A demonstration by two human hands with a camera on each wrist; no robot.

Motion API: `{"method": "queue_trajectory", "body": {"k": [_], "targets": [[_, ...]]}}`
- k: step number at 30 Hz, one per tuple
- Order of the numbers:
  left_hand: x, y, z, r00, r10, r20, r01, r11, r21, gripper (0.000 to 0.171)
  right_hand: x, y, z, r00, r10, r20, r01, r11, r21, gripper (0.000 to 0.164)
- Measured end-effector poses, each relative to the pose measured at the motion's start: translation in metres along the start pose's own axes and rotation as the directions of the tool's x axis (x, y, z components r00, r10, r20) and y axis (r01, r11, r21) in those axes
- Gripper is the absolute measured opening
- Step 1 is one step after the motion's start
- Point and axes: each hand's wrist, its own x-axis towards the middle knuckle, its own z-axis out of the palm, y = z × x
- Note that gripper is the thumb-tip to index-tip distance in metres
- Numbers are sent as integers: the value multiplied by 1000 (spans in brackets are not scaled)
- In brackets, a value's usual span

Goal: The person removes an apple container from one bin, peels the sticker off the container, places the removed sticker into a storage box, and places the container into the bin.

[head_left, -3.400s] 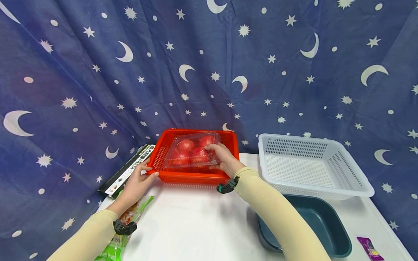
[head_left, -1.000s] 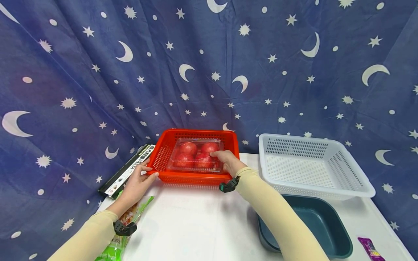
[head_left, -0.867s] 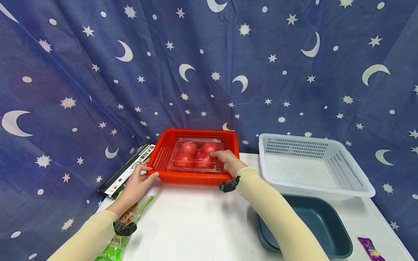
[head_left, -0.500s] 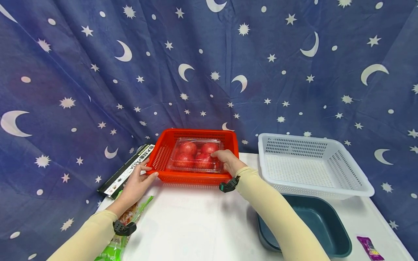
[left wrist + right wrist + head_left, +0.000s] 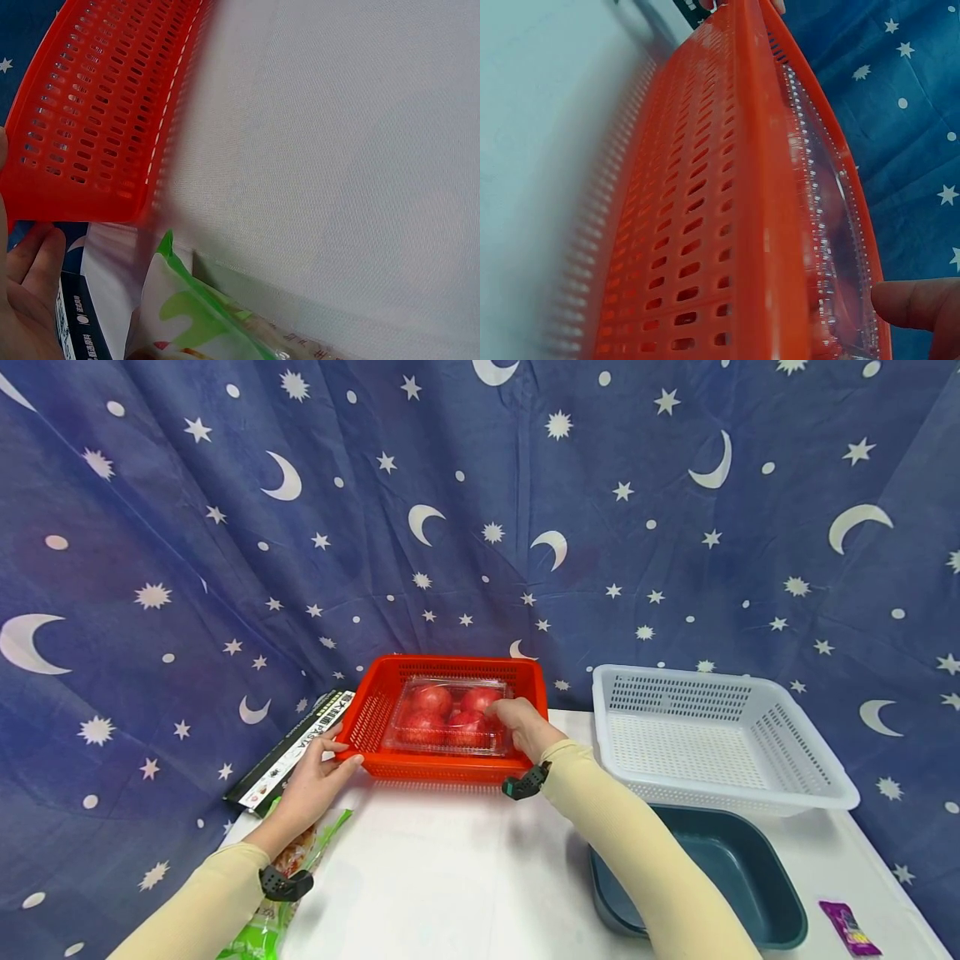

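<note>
A clear plastic box [image 5: 447, 717] of round red fruits lies flat inside the red perforated basket [image 5: 442, 768]. My right hand [image 5: 522, 727] reaches into the basket at the box's right end. Its thumb is by the lid edge; the other fingers are hidden, so I cannot tell whether they still hold the box. My left hand [image 5: 315, 785] grips the basket's front left corner, thumb on the near side and fingers round the left side. The right wrist view shows the right thumb [image 5: 911, 300] stretched out beside the box edge.
A black and white pasta box [image 5: 296, 752] lies left of the basket. A green-edged food bag [image 5: 262, 927] lies under the left forearm. At right stand a white perforated basket [image 5: 720, 752] and a dark teal tub [image 5: 738, 868], near a small purple packet [image 5: 850, 928].
The fruit box, earlier tilted in the right hand, has come down flat in the red basket. Just now the right thumb has shifted slightly up and right. The left hand keeps its place.
</note>
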Motion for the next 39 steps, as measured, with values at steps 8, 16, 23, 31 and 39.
{"method": "queue_trajectory", "body": {"k": [8,16,23,31,39], "targets": [[-2,2,0,1000,-12,4,12,1000,10,40,-6,-8,-4,1000,-13,14,14,1000,-20,48],[0,-6,1,1000,-13,-7,13,1000,2,42,-9,-13,-8,998,-46,35,47,999,-18,46],[10,-35,1,1000,-6,-17,7,999,44,43,-14,-17,-10,995,-87,49,88,996,-19,42],[11,-39,1,1000,0,-15,0,1000,27,46,-25,-28,-18,991,-107,86,108,994,-17,36],[11,-42,0,1000,-3,-23,3,1000,8,48,-34,-31,-22,988,-109,108,113,993,-37,40]]}}
